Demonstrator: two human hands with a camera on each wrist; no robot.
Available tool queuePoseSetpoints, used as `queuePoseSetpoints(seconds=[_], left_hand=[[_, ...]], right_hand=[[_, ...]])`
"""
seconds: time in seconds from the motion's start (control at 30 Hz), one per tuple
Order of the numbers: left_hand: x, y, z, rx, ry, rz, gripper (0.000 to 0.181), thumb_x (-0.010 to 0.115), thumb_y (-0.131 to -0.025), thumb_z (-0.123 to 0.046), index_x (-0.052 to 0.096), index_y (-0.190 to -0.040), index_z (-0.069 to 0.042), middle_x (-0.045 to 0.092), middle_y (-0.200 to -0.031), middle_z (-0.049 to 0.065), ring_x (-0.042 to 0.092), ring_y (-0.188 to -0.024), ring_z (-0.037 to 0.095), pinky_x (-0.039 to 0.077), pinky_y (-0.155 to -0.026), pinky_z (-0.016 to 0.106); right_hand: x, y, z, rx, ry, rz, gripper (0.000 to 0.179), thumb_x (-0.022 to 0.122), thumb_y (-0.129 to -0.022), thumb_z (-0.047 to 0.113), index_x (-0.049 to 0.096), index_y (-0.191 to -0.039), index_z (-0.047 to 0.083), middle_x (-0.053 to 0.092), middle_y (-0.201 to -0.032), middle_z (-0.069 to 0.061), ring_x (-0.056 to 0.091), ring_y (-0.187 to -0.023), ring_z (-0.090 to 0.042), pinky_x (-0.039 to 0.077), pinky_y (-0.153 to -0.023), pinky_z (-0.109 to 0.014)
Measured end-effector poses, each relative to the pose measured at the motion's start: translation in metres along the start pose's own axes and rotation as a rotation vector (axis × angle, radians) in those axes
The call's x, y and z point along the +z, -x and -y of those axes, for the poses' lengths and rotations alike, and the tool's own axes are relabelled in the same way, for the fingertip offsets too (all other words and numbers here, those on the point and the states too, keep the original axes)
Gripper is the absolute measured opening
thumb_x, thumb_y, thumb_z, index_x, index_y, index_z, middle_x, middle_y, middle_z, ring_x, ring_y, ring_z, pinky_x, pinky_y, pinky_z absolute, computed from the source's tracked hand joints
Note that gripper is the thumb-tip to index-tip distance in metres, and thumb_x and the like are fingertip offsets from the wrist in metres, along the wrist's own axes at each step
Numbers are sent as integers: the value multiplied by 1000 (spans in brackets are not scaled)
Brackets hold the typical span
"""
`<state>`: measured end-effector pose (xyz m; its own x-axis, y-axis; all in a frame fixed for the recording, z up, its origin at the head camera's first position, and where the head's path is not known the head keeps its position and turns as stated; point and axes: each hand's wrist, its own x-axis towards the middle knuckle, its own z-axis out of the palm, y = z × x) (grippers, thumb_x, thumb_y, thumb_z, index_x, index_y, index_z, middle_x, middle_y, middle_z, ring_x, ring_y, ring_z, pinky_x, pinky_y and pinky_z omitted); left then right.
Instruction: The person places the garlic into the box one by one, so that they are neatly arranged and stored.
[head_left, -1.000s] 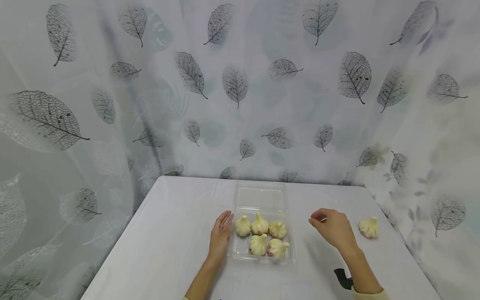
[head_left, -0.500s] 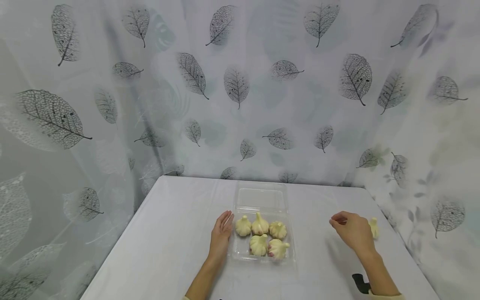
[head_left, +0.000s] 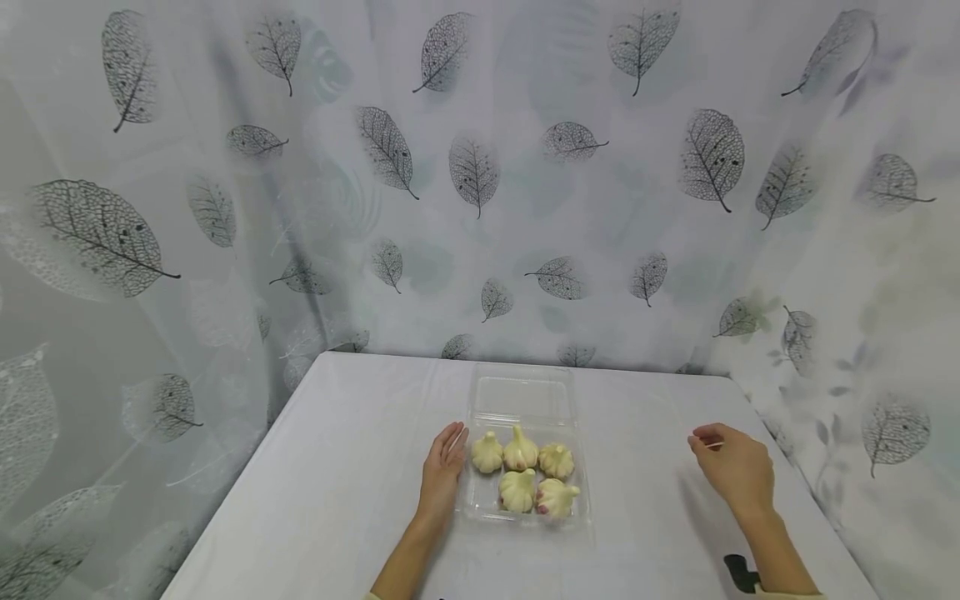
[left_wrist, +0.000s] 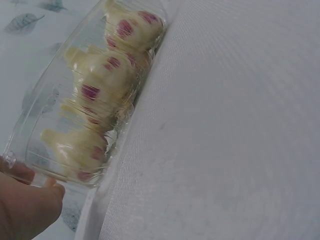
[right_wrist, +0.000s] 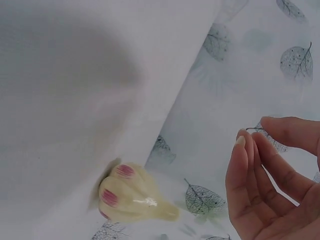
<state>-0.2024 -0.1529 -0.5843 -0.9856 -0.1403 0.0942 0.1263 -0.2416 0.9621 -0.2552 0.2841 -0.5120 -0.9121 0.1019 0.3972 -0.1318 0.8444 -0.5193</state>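
My left hand (head_left: 441,475) lies along the left side of a clear plastic clamshell box (head_left: 480,512), fingers mostly straight. In the left wrist view its fingertips (left_wrist: 56,192) touch the box's end. Several pale garlic bulbs (head_left: 517,490) sit inside the box, with purple patches visible in the left wrist view. My right hand (head_left: 735,467) hovers over the right part of the table, loosely bent, thumb and fingertips apart with nothing between them. A lone garlic bulb (right_wrist: 132,195) lies on the table near this hand; in the head view the hand hides it.
The box's lid (head_left: 522,396) is folded back, away from me. A white cloth covers the table (head_left: 360,433). Behind and beside it hang leaf-printed curtains (head_left: 480,250). A black strap (head_left: 741,573) shows at the right wrist.
My right hand has moved rightward from beside the box, until it covers the lone garlic bulb in the head view. My left hand and the box have stayed put.
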Motion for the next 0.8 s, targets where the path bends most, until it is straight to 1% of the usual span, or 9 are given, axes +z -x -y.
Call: queuePoseSetpoints(seconds=[0.13,0.2,0.4,0.5,0.53,0.63,0.7,0.8], left_hand=[[-1,0,1,21,8,7,53,37,-108,6,27,-160,2,29,-167,22,29,-155,35,27,-126,38],[-1,0,2,18,11,5,54,37,-108,6,28,-160,2,30,-167,21,30,-155,33,28,-126,37],[-1,-1,2,4,8,-1,54,37,-107,6,28,-161,1,31,-167,19,31,-155,32,28,-125,37],[-1,-1,2,13,10,6,55,37,-107,7,26,-161,2,29,-168,21,29,-156,34,26,-126,39],[-1,-1,2,6,15,4,55,37,-107,7,27,-161,1,29,-168,20,29,-156,33,26,-126,39],[-1,0,1,12,20,12,55,36,-107,8,26,-161,3,27,-168,22,27,-156,34,24,-127,41],[-1,0,1,12,16,15,55,36,-107,7,25,-161,3,27,-168,22,27,-156,34,23,-127,42],[-1,0,0,12,10,15,55,36,-107,7,26,-161,2,27,-168,21,27,-156,34,23,-127,42]], right_hand=[[2,-2,-10,10,-2,-65,18,76,-93,20,79,-101,5,79,-88,-11,75,-74,-31,47,-51,-29],[2,-4,-15,24,5,-86,19,76,-92,20,79,-102,4,79,-89,-13,75,-75,-32,47,-51,-28],[-1,-10,-27,72,20,-97,25,74,-94,20,77,-107,-1,77,-98,-21,73,-78,-38,46,-50,-32],[-4,-13,-31,103,27,-101,28,75,-93,20,76,-110,-3,76,-97,-24,73,-79,-41,49,-49,-39],[-5,-14,-33,113,36,-99,29,74,-93,21,76,-112,-2,76,-96,-25,72,-81,-42,50,-50,-42],[-8,-17,-38,148,54,-77,34,74,-93,24,75,-115,-1,72,-104,-29,68,-92,-50,52,-57,-55],[-10,-18,-41,168,68,-45,37,73,-93,27,74,-118,-1,68,-113,-33,63,-99,-55,52,-63,-62],[-12,-19,-47,192,82,-1,40,71,-94,30,72,-120,-2,62,-122,-36,59,-105,-60,51,-68,-66]])
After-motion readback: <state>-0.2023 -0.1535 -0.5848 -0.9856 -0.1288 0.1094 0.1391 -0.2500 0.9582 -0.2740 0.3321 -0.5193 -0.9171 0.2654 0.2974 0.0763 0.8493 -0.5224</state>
